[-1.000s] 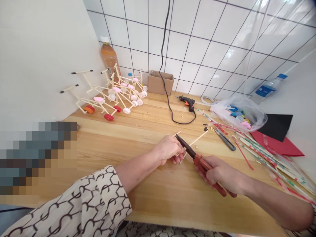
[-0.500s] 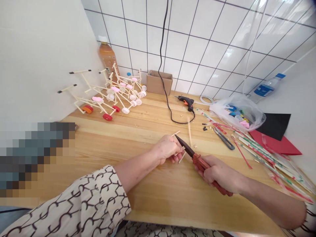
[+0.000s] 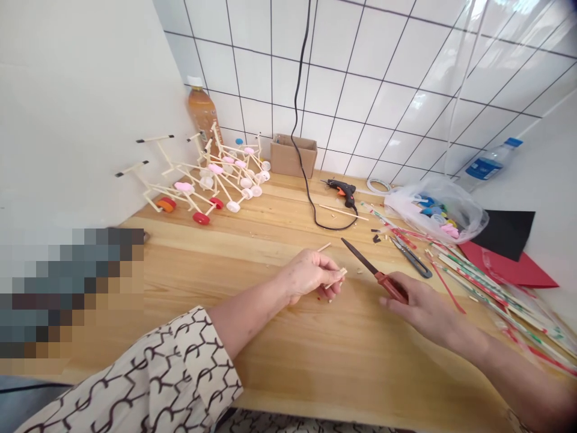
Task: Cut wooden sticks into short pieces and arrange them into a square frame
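Note:
My left hand (image 3: 309, 273) rests on the wooden table (image 3: 297, 355), fingers pinched round short wooden stick pieces (image 3: 337, 278) that poke out both sides. To its right my right hand (image 3: 417, 300) lies over the red handles of a pair of cutters (image 3: 372, 267), whose dark blades are closed and point up-left, lying flat on the table. A cut-off stick (image 3: 343, 211) lies farther back near the glue gun (image 3: 341, 188).
Several stick-and-bottle-cap models (image 3: 211, 177) stand at the back left beside an orange bottle (image 3: 201, 113). A cardboard box (image 3: 293, 154), a black cord (image 3: 300, 102), a plastic bag of caps (image 3: 439, 207), scissors (image 3: 409, 251), wrapped sticks (image 3: 487, 285), red and black sheets (image 3: 509, 249) and a water bottle (image 3: 489, 162) sit at the back and right.
The cutters snipped the stick; the cut piece flew off and landed near the glue gun. My right hand moved right and laid the cutters flat on the table.

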`<state>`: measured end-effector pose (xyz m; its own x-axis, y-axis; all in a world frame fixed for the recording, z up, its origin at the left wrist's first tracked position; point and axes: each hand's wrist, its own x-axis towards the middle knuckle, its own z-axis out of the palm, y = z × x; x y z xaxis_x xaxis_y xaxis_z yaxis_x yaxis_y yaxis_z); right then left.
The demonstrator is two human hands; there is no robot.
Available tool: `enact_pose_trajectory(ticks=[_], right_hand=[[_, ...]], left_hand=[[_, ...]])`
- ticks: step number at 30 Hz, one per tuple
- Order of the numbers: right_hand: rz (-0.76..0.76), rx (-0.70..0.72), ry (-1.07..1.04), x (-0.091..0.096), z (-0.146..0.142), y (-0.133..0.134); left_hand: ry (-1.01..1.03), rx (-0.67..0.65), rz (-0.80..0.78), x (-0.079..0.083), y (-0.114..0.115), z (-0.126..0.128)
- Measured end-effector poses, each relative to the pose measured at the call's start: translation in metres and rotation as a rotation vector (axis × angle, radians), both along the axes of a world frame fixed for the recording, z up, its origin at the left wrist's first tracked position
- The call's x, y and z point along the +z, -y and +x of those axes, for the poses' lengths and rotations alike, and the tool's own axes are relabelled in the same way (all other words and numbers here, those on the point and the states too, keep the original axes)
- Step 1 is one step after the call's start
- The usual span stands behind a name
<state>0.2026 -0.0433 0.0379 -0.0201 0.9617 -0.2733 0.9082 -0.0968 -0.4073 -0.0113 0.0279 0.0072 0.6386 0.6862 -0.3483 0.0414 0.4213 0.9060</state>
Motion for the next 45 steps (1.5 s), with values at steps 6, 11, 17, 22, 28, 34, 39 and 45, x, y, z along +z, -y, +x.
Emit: enact_pose_trajectory(ticks=[6, 11, 17, 22, 28, 34, 39, 45], right_hand=[[0.153, 0.018, 0.330, -0.021, 0.016, -0.004], [0.254, 0.077, 0.446, -0.030, 0.026, -0.007], [0.375, 0.121, 0.622, -0.020, 0.021, -0.012], [0.482, 0.188, 0.034, -0.004, -0.017, -0.017], [0.327, 0.074, -0.524, -0.006, -0.057, -0.028], [0.300, 0.018, -0.721, -0.021, -0.056, -0.033], [0.294, -0.044, -0.685, -0.027, -0.053, -0.036], [0.288, -0.133, -0.786, -0.030, -0.049, -0.037]], left_hand=[[0.032, 0.050, 0.012, -0.002, 0.000, 0.003], [-0.033, 0.147, 0.057, -0.001, -0.004, 0.001], [0.024, 0.147, 0.022, -0.002, -0.010, -0.002], [0.083, 0.084, 0.021, -0.001, -0.006, -0.001], [0.123, 0.056, 0.011, 0.001, -0.003, 0.000], [-0.007, 0.060, 0.099, 0.000, -0.002, 0.000], [-0.080, 0.045, 0.129, 0.000, -0.001, 0.000], [-0.030, 0.042, 0.002, 0.005, -0.006, -0.001]])
